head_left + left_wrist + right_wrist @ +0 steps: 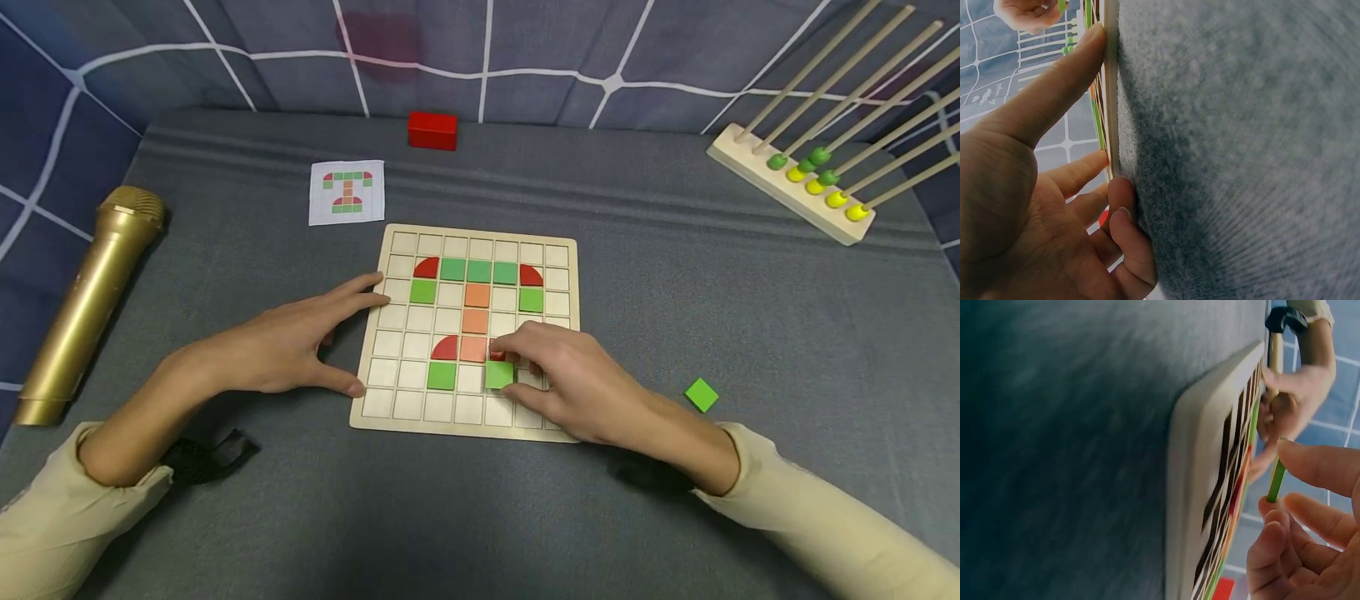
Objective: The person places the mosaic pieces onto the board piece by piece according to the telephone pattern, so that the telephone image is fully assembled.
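Observation:
A wooden grid board [408,406] lies on the dark cloth, with red quarter-circle, green and orange square tiles in its cells. My right hand [577,379] pinches a green square tile [498,375] between thumb and fingers over the lower part of the board; the right wrist view shows this tile [1277,481] edge-on, apart from the board. Partly behind my fingers is a red quarter-circle. With thumb and fingers spread, my left hand [277,346] touches the board's left edge. A loose green square tile [701,395] lies near my right forearm.
A printed pattern card [347,212] and a red block [432,131] lie beyond the board. A gold microphone [90,304] is at the left. At the far right stands a wooden peg rack [787,187] with green and yellow beads.

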`<state>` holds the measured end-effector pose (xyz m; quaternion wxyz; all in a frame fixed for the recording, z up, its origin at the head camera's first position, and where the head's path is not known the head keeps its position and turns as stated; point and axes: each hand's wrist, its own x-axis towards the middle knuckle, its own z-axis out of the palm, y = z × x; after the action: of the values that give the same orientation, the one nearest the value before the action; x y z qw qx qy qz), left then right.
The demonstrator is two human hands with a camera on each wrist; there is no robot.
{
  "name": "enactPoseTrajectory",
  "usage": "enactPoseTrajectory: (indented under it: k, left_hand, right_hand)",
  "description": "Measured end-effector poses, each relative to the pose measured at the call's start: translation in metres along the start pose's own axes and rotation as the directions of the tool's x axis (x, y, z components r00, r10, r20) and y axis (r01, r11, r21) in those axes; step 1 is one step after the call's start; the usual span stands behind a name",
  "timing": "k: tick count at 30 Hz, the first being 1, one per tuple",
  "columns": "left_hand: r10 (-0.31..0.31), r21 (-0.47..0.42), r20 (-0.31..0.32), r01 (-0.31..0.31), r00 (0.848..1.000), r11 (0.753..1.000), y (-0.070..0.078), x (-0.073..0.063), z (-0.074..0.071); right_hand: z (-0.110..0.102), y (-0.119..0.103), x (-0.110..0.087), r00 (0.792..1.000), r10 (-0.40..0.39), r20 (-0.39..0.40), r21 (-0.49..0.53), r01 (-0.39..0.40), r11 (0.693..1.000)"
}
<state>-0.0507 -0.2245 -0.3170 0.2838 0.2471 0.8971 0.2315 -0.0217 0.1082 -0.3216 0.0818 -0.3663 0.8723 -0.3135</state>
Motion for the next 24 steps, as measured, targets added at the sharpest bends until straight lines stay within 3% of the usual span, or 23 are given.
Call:
enactPoseTrajectory:
  k: [10, 24]
  left_hand:
    - [0.008, 0.006, -0.006, -0.008, 1.000, 1.000, 0.001, 0.000, 0.000]
    - [-0.001, -0.020, -0.004, 0.001, 1.000, 1.000, 0.002, 0.000, 0.000]
  right_hand:
    - [0.012, -0.014, 0.017, 0.994, 0.027, 0.107, -0.081, -0.018, 0.997]
    - [0.020, -0.016, 0.023, 0.995, 0.022, 0.100, -0.136, -0.008, 0.991]
